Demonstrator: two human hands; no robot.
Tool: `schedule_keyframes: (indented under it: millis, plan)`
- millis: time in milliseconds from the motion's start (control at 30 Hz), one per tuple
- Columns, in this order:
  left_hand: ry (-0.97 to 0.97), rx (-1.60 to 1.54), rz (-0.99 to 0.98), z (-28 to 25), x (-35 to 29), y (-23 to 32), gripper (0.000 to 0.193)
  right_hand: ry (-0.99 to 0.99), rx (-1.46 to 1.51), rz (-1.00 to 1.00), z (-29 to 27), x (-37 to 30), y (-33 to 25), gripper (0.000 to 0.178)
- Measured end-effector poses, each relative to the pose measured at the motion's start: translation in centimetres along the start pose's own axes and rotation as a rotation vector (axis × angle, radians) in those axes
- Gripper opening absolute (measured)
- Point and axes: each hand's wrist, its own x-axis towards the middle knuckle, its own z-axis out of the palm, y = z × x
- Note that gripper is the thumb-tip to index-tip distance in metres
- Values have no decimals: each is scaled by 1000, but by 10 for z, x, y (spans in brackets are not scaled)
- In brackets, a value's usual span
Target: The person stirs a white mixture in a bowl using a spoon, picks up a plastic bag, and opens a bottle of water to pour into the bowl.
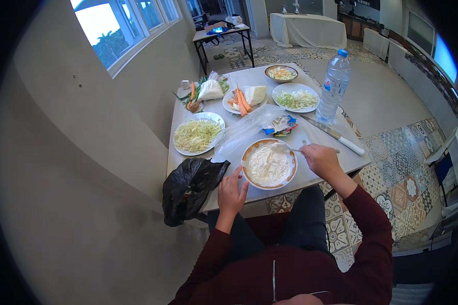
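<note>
In front of me a white bowl with an orange patterned rim holds a pale, lumpy flour mixture. My left hand grips the bowl's near left edge, with thumb and fingers against it. From the right, my right hand is closed around the handle of a metal spoon, whose head dips into the mixture at the bowl's right side. Just behind the bowl lies a small blue and white packet, beside a crumpled clear plastic bag.
A white-handled knife lies near a tall water bottle on the right. Around the table are plates of shredded cabbage and carrots, plus a bowl of shredded vegetables. A black plastic bag overhangs the left edge.
</note>
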Motion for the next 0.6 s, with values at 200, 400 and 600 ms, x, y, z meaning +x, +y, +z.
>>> schedule_keyframes:
  millis: [200, 400, 600]
  plan:
    - [-18, 15, 6, 0, 0, -1, 50, -65, 235, 110, 25, -25, -21, 11]
    - [-12, 7, -9, 0, -1, -1, 50, -147, 442, 239, -15, -11, -40, 11]
    - [-11, 12, 2, 0, 1, 0, 50, -115, 256, 2, 9, -20, -26, 9]
